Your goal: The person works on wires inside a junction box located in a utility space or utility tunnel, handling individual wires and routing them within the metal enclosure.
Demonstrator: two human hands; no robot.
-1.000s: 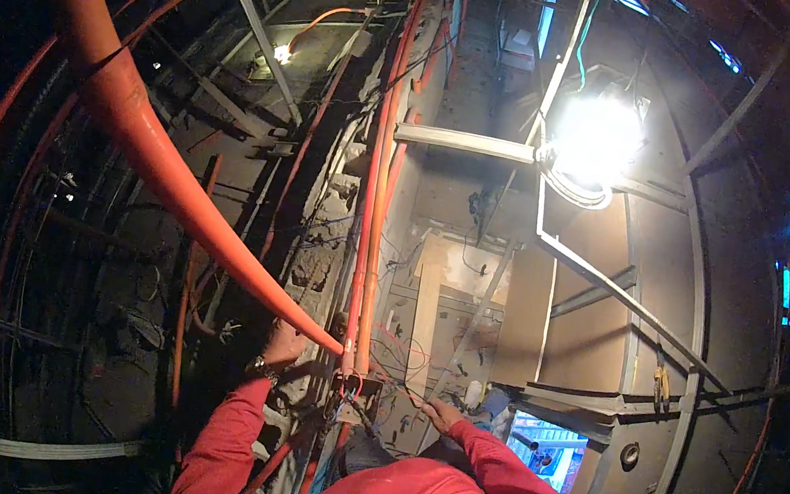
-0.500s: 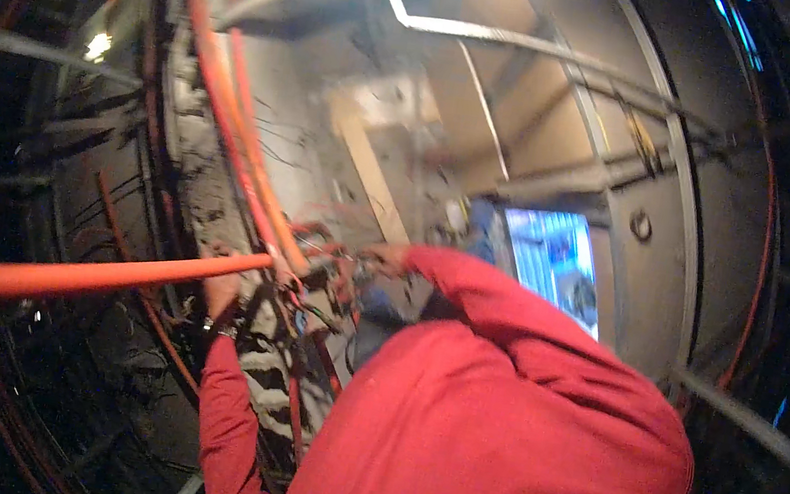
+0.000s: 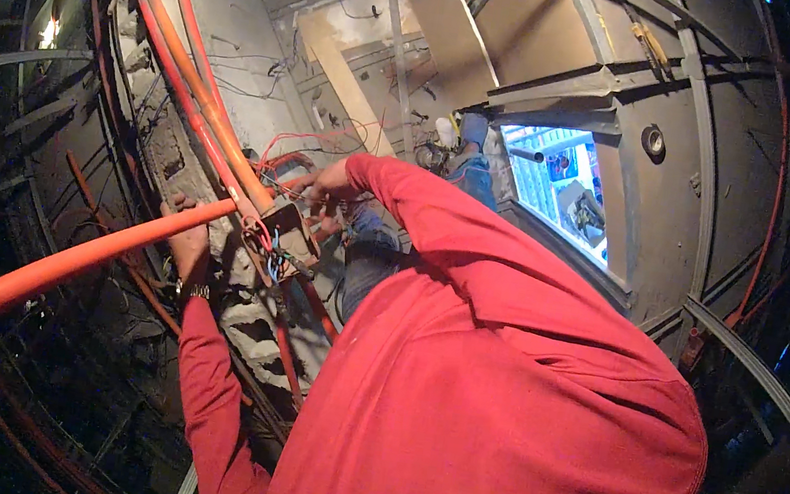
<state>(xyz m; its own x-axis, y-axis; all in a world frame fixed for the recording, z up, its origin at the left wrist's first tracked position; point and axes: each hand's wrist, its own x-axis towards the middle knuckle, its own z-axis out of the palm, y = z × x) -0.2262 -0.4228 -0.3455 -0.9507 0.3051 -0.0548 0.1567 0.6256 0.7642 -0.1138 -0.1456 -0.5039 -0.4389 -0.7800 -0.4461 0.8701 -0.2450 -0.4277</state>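
My left hand is closed round a thick orange conduit, with fingertips showing above it and the palm below. The conduit's free end points to the lower left, and its other end meets a small open metal electrical box. Several thin coloured wires poke out of the box's near side. Just beyond the box, my right hand has its fingers bent together beside a loop of orange tubing. What lies between those fingers is hidden.
More orange and red conduits rise along a broken masonry wall edge to the upper left. Metal framing and an opening with bluish light stand at the right. Loose red wires hang beyond my right hand.
The view has shifted and sharpened, placing hands, box and conduits further left in the picture. The free end of the orange conduit now hangs lower. Both hands stay around the box and conduit.
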